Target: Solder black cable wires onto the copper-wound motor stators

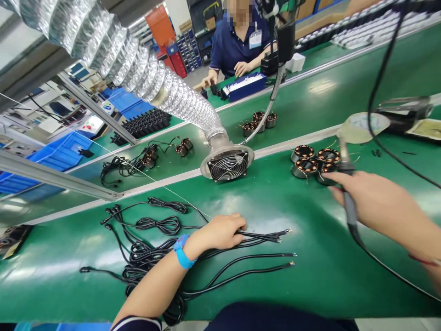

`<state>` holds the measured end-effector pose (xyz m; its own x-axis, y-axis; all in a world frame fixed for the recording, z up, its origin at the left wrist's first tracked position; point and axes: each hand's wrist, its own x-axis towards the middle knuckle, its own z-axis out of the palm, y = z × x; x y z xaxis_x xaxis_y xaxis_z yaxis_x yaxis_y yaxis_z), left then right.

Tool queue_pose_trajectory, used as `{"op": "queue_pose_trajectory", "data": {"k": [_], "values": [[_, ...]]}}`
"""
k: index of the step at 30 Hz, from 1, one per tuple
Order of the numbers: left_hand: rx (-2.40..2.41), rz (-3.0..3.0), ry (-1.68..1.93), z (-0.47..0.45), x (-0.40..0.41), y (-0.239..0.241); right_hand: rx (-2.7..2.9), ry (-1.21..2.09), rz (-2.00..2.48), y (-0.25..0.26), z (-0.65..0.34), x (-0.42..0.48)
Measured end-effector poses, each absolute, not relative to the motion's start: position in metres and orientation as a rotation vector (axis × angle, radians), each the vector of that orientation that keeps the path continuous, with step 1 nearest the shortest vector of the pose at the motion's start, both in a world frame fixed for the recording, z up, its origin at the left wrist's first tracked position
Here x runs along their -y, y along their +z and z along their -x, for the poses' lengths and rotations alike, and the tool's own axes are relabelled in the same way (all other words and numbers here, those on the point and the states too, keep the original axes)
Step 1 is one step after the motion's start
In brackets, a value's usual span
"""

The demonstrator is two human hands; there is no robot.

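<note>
My left hand, with a blue wristband, rests on the green bench and pinches a bunch of black cables whose stripped ends point right. More black cables lie coiled and tangled to its left. My right hand is closed round a soldering iron whose cord trails down and to the right; its tip points toward a cluster of copper-wound coils.
A fume extractor fan on a silver flexible duct sits at the bench's middle. Beyond the rail, more coils and cables lie on the far belt. A person works opposite beside a blue tray.
</note>
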<state>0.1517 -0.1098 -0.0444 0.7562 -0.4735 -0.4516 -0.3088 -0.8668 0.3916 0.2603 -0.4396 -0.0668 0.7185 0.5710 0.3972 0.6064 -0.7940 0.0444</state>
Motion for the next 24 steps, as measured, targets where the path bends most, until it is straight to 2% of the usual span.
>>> {"op": "queue_pose_trajectory", "data": {"k": [6,13,19,24], "values": [[0.441,-2.552,-0.433,-0.15,0.094,-0.066,1.193,-0.652,2.843,-0.069,-0.297,0.403],[0.497,-2.63,-0.384,-0.15,0.091,-0.079,1.109,-0.66,2.888,-0.061,-0.299,0.39],[0.576,-2.677,-0.316,-0.149,0.091,-0.081,1.092,-0.679,2.828,-0.048,-0.264,0.365],[0.525,-2.666,-0.22,-0.15,0.088,-0.087,0.638,-0.767,2.582,-0.031,-0.244,0.401]]}}
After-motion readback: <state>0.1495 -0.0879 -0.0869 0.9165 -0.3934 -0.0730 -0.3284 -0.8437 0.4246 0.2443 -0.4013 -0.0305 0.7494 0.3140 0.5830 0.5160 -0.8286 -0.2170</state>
